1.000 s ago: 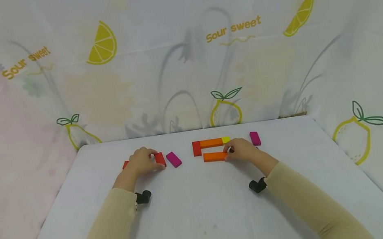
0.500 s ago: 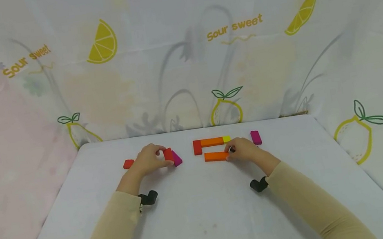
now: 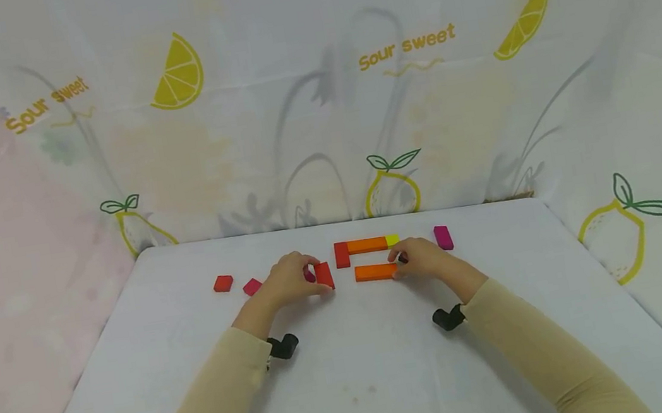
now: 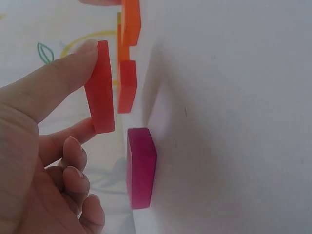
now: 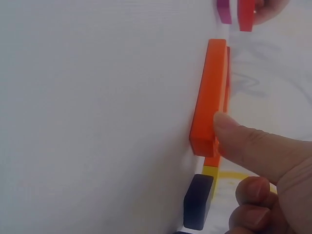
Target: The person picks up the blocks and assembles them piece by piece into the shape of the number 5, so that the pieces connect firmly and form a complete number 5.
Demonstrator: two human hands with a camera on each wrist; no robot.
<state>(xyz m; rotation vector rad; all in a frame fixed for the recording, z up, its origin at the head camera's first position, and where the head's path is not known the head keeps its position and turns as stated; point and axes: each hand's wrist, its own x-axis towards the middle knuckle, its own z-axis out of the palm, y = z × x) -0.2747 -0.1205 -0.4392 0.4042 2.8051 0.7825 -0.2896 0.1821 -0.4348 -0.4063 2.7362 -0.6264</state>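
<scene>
My left hand [image 3: 287, 281] pinches a small red block [image 4: 101, 92] between thumb and index finger, and the block hangs above the white table. Just left of it a magenta block [image 4: 141, 168] rests on the table, partly hidden behind the hand in the head view. With thumb and fingers, my right hand [image 3: 421, 257] grips the right end of a long orange block [image 5: 209, 92] on the table. Beyond that lie a red block [image 3: 342, 255], a second orange block [image 3: 367, 245] and a yellow block [image 3: 392, 241], joined in an L.
A dark block [image 5: 198, 202] stands close to the right fingers. Another magenta block [image 3: 443, 237] lies at the far right. Two reddish blocks, one farther left [image 3: 223, 283] and one by the left wrist [image 3: 252, 287], lie on the table [image 3: 354, 360]. A printed cloth hangs behind.
My left hand has carried the red block to the right, past the magenta block and closer to the orange one. A reddish block behind it came into view. My right hand stayed in place.
</scene>
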